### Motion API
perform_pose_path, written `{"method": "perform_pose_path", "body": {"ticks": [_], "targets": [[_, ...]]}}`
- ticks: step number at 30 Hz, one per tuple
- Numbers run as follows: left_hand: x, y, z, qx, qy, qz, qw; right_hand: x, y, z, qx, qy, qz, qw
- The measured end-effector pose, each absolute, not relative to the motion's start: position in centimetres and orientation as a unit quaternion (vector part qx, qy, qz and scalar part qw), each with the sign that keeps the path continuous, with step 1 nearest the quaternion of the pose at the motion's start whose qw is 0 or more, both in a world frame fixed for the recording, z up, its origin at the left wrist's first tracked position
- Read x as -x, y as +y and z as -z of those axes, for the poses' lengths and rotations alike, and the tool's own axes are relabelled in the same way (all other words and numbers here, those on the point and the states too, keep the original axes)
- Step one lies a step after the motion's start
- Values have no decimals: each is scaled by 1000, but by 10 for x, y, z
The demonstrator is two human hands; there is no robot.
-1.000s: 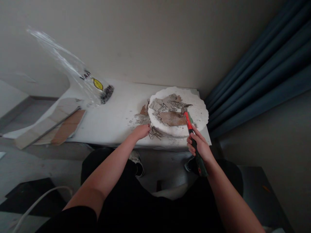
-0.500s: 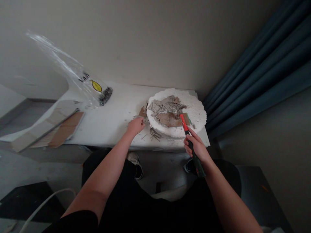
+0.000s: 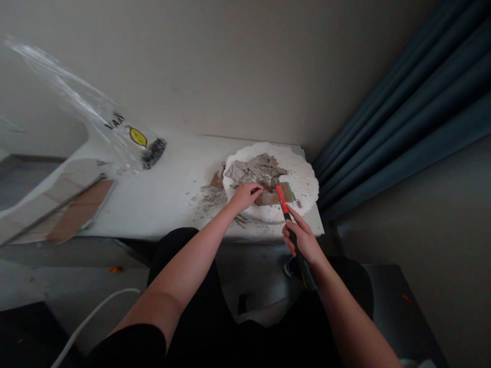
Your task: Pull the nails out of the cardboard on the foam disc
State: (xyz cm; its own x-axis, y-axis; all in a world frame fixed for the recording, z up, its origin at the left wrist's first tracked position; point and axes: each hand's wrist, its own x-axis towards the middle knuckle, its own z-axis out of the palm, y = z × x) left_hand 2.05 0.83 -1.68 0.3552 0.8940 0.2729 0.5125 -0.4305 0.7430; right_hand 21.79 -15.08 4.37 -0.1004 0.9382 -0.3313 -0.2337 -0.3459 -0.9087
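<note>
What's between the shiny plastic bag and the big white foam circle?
In the head view: white tabletop sprinkled with grey crumbs, and a brown scrap beside the foam.

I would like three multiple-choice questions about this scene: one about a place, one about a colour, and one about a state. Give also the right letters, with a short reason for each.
1. Where is the left hand?
A. Over the broken pieces on the white foam disc
B. On the curtain
C. Under the disc

2. What colour is the curtain?
A. Yellow
B. Dark blue
C. Red

3. What does the right hand do?
A. It hangs open and empty
B. It grips a hammer
C. It holds a paintbrush

1: A, the hand is at the pile in the disc's middle.
2: B, its folds show dark blue.
3: B, the hand is wrapped around the handle.
</note>
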Motion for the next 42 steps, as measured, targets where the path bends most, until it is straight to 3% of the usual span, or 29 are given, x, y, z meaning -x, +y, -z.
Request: {"method": "perform_pose_path", "body": {"ticks": [6, 12, 18, 42], "targets": [[-28, 14, 20, -696, 489, -382, 362, -219, -150, -47, 501, -348, -655, 445], [-28, 16, 19, -718, 498, -363, 324, -222, -150, -48, 497, -350, -662, 438], [-25, 16, 24, -705, 476, -376, 368, -223, -150, -48, 497, -353, -660, 440], [-26, 15, 28, -721, 453, -382, 360, -223, -149, -47, 498, -363, -657, 435]]}}
